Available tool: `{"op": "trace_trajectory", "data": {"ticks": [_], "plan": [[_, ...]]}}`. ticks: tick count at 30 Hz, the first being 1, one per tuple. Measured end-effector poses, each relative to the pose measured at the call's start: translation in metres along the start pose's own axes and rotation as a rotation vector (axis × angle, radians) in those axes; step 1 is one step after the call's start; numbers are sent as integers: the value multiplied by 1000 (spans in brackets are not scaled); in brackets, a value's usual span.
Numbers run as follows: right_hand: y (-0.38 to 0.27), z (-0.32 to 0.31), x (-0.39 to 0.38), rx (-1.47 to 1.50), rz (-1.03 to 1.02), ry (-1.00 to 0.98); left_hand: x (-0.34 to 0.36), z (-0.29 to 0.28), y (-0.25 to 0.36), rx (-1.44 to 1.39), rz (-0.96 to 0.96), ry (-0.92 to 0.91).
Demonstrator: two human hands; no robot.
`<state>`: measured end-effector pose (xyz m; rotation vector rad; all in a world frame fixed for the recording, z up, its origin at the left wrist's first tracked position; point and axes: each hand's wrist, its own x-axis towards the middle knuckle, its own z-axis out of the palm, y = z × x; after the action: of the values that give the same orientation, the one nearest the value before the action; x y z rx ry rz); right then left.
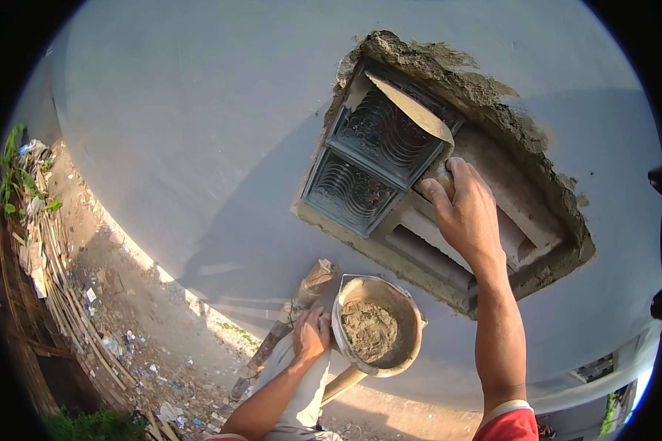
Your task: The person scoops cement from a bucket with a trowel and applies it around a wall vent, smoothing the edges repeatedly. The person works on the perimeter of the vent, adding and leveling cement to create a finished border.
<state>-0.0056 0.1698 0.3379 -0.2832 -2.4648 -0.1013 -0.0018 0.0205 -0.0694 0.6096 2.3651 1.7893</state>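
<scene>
My right hand (465,213) is closed round the handle of a trowel (412,106), whose mortar-smeared blade reaches up and left across a recess in the wall. Behind the blade sit two patterned glass blocks (353,192) in dark frames, side by side in the recess's left part. Rough wet mortar (493,110) lines the upper and right edges. Lower down, my left hand (311,334) is curled over a thick weathered pole (272,345), close against a bucket (412,323). Grey-brown mortar (371,332) lies inside the bucket. Part of the left fingers' grip is hidden.
A smooth grey wall (176,110) surrounds the recess. Concrete slats (434,257) with deep slots fill its right part. A lighter pole (342,386) runs below the bucket. Far below at left, the littered ground (140,323) holds long bamboo strips (73,294) and green plants.
</scene>
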Motion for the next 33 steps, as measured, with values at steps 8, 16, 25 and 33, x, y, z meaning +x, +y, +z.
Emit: {"op": "trace_trajectory", "data": {"ticks": [8,16,25,33], "plan": [[-8,19,14,2,28,81,3,-3,-3,-10,-8,25],[6,-11,13,47,93,15,3,-5,2,2,-7,18],[8,-36,-19,55,289,-37,3,-10,9,-9,-38,19],[-16,-34,2,716,385,-278,1,-2,1,32,21,2]]}}
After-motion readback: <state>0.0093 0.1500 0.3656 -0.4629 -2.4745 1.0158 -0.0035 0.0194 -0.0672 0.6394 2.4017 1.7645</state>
